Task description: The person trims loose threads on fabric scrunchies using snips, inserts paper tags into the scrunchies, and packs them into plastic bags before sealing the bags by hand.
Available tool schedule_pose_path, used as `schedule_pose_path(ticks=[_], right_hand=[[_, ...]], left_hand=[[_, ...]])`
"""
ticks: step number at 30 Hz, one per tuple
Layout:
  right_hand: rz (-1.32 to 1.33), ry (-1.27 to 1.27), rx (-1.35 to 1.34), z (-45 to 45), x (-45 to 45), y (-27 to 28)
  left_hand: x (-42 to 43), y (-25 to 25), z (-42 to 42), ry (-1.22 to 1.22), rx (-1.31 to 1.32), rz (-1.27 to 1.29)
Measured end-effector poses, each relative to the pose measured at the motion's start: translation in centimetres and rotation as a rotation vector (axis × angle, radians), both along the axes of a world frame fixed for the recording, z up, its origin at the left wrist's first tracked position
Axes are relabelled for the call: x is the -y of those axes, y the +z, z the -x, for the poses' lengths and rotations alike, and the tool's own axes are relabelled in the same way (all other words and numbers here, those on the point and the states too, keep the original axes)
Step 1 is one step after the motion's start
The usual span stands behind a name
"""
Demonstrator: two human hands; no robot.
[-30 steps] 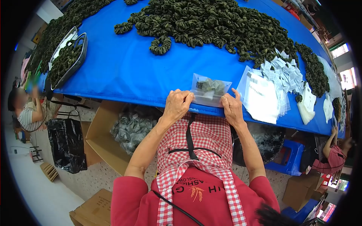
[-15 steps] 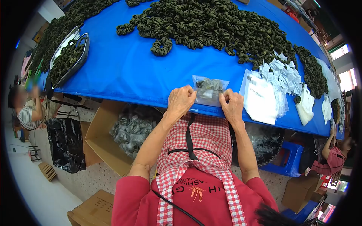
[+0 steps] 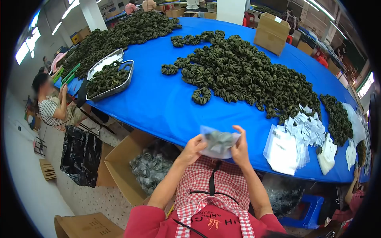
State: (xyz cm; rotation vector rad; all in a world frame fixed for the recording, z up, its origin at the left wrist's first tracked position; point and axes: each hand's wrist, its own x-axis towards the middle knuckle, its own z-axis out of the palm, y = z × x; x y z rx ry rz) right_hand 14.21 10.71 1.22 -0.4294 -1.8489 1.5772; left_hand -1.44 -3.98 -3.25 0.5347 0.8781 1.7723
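Observation:
Between my hands, at the front edge of the blue table (image 3: 158,115), is a clear plastic bag (image 3: 218,143) with a dark green scrunchie inside. My left hand (image 3: 193,150) pinches its left side. The right side is held by my right hand (image 3: 240,148), whose index finger points up. Beyond them lies a large pile of dark green scrunchies (image 3: 246,75), with a single scrunchie (image 3: 201,96) at its near edge. To the right are a stack of flat clear bags (image 3: 282,152) and a heap of small white packets (image 3: 305,129).
A tray of scrunchies (image 3: 108,79) stands at the left. Below the table edge, an open carton (image 3: 129,166) holds filled bags. A cardboard box (image 3: 272,33) sits at the back. One person (image 3: 53,109) is at the left, another (image 3: 353,202) at the far right.
The view has tilted up, showing more of the room. The bag, earlier flat on the table, is now lifted and tilted between my hands.

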Motion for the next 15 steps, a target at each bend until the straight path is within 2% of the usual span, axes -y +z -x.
schedule_pose_path(ticks=[1, 3, 4, 5, 6, 8, 10, 11, 12, 14, 15], right_hand=[[-0.042, 0.068, 0.016, 0.9, 1.1, 0.5], [-0.301, 0.164, 0.132, 2.7, 2.3, 1.7], [-0.400, 0.248, 0.194, 3.7, 2.4, 3.2], [-0.406, 0.262, 0.185, 4.8, 1.8, 3.5], [-0.510, 0.270, 0.150, 6.0, 1.0, 3.6], [-0.619, 0.276, 0.098, 9.0, -1.4, 3.8], [-0.839, 0.193, 0.227, 11.2, -4.0, 3.4], [-0.882, 0.186, 0.366, 12.3, -4.8, 3.6], [-0.886, 0.181, 0.369, 13.3, -5.4, 3.5], [-1.018, 0.134, 0.332, 15.1, -6.7, 2.6], [-1.086, 0.073, 0.266, 16.1, -7.2, 1.7]], left_hand=[[2.2, 0.7, 0.7, -0.001, 0.077, -0.027], [7.2, 0.9, 3.7, -0.027, 0.014, 0.036], [10.1, 2.0, 5.6, -0.017, -0.083, 0.142], [13.3, 0.4, 8.6, -0.038, -0.223, 0.255], [16.1, 2.2, 10.8, -0.092, -0.371, 0.459], [18.0, 5.9, 13.9, -0.043, -0.698, 0.640], [17.0, 7.5, 18.6, 0.096, -1.297, 0.799], [14.8, 8.2, 21.2, 0.147, -1.214, 0.771], [11.9, 8.7, 24.1, 0.192, -1.132, 0.740], [4.7, 9.2, 30.0, 0.277, -1.412, 0.628], [0.6, 6.8, 34.8, 0.428, -1.651, 0.575]])
